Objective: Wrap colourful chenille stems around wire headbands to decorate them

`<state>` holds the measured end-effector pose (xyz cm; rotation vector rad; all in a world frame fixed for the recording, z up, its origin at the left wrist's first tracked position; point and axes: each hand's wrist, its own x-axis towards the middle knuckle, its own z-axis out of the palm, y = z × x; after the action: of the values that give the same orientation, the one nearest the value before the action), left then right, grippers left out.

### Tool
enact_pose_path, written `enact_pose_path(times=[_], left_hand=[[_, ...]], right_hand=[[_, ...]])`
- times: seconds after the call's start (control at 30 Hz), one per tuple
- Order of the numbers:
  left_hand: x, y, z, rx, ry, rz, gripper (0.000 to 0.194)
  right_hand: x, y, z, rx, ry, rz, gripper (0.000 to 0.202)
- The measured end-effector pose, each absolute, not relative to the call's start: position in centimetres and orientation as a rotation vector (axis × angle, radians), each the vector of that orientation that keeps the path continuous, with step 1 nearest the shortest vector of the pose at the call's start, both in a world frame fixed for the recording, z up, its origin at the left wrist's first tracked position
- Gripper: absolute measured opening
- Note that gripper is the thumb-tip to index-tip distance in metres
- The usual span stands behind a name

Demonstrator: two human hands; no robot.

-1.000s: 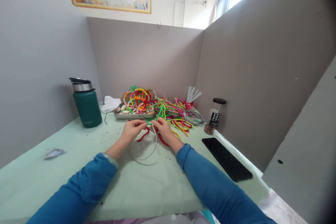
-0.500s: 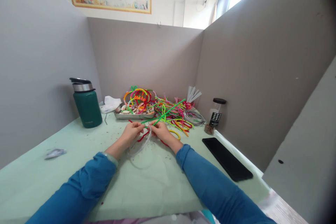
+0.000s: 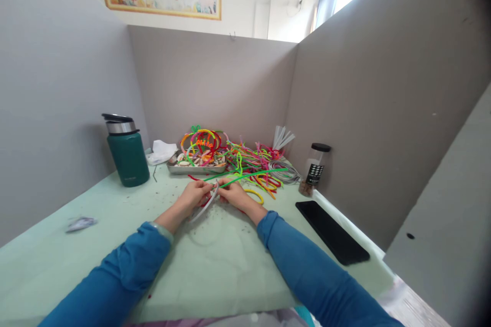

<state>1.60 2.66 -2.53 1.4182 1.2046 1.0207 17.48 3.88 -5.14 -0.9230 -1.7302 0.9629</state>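
Note:
A pale curved headband (image 3: 206, 207) hangs in front of my hands, its upper end between my fingertips. My left hand (image 3: 195, 194) is closed, pinching the headband near that end. Closed beside it, my right hand (image 3: 233, 194) pinches a green pipe cleaner (image 3: 261, 173), whose long free end points right over the pile. Where the pipe cleaner meets the headband, my fingers partly hide it. Red pipe cleaner pieces (image 3: 193, 178) lie on the table behind and under my hands, and a yellow one (image 3: 256, 194) curves by my right wrist.
Behind my hands stand a metal tray (image 3: 197, 169) of small pieces and colourful loops, and a heap of pipe cleaners (image 3: 249, 156). Coiled grey bands (image 3: 284, 171) and a jar (image 3: 314, 169) are right. A green bottle (image 3: 128, 156) stands left; a black phone (image 3: 332, 231) lies right.
The green pipe cleaner's free end has swung down to the right. The headband has turned slightly between my fingers. Both hands stay in nearly the same place.

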Motion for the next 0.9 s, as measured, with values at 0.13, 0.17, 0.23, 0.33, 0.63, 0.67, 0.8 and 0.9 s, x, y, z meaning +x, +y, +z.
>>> enact_pose_path(times=[0.13,0.17,0.23,0.33,0.63,0.67,0.8,0.9], left_hand=[[1.63,2.59,-2.47,1.383,1.147,1.016,0.038],[1.64,2.60,-2.49,1.370,1.133,1.017,0.036],[1.64,2.66,-2.57,1.356,1.113,1.021,0.035],[1.59,2.83,-2.72,1.356,1.102,1.010,0.034],[1.58,2.77,-2.41,1.332,1.139,0.964,0.032],[1.59,2.76,-2.40,1.333,1.152,0.955,0.032],[1.58,2.70,-2.34,1.335,1.198,0.949,0.032],[1.59,2.52,-2.17,1.327,1.223,0.953,0.033]], right_hand=[[17.48,3.67,-4.89,-0.968,-1.698,0.945,0.013],[17.47,3.61,-4.82,-0.966,-1.689,0.952,0.013],[17.44,3.55,-4.72,-0.950,-1.670,0.971,0.014],[17.39,3.55,-4.67,-0.944,-1.636,0.994,0.015],[17.34,3.60,-4.62,-0.974,-1.623,1.013,0.011],[17.34,3.62,-4.63,-0.974,-1.625,1.014,0.011],[17.32,3.65,-4.66,-0.944,-1.622,1.023,0.011],[17.33,3.78,-4.77,-0.918,-1.616,1.035,0.013]])
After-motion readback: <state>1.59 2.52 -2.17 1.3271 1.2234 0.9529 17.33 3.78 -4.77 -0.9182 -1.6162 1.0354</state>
